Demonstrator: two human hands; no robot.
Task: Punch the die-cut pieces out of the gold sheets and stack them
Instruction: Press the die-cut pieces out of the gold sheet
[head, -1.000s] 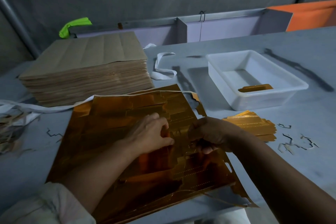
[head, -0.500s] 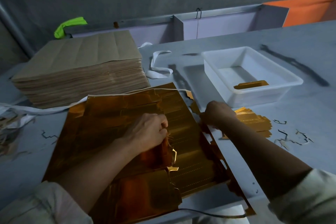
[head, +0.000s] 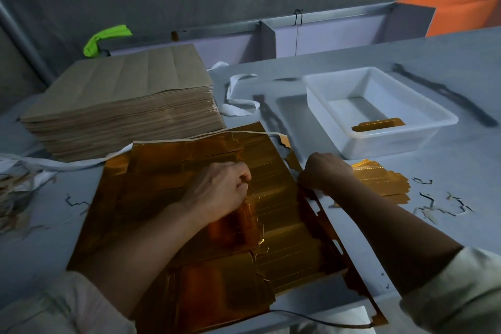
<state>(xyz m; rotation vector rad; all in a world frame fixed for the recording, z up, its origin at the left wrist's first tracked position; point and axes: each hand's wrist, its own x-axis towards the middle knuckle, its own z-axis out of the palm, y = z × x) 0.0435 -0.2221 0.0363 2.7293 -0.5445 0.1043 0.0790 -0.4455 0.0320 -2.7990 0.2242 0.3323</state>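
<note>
Our left hand [head: 222, 192], clenched, pinches the shiny gold die-cut sheet [head: 168, 198] on the grey table [head: 447, 76]. Our right hand [head: 325, 171] has moved from mid-sheet to its right edge, beside the low stack of punched gold pieces [head: 379, 179]. We cannot tell its grasp. Likely a piece just got stacked.

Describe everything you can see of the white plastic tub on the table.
The white tub is a rectangular bin of translucent-looking plastic with sloped walls, a flared rim and no lid. It stands upright on the grey table, on the far right, just beyond the right hand, which does not touch it. Against its near wall lies a gold die-cut piece, or perhaps a thin stack. The rest of its floor is bare.
</note>
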